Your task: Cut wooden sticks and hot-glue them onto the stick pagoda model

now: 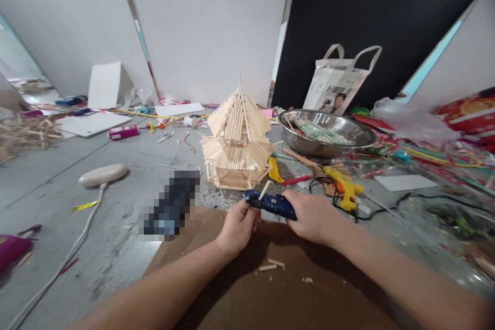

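My right hand [309, 215] is closed round the handle end of a dark blue hand tool [275, 203], which looks like a cutter. A thin pale wooden stick [264, 191] pokes up at a tilt from the tool's left end. Below that end, my left hand [238, 224] is pinched, apparently on the lower part of the stick, which the tool hides. Just beyond stands a tiered pagoda model [238, 136] made of similar sticks. Short cut pieces of stick [268, 268] lie on a brown board [309, 289] in front of me.
A steel basin [328, 152] with wrapped sticks stands at the back right, before a white bag [335, 85]. A yellow glue gun [344, 185] and its black cord lie right of my hands. On the left are a white power strip [102, 174] and a blurred-out dark object [170, 205].
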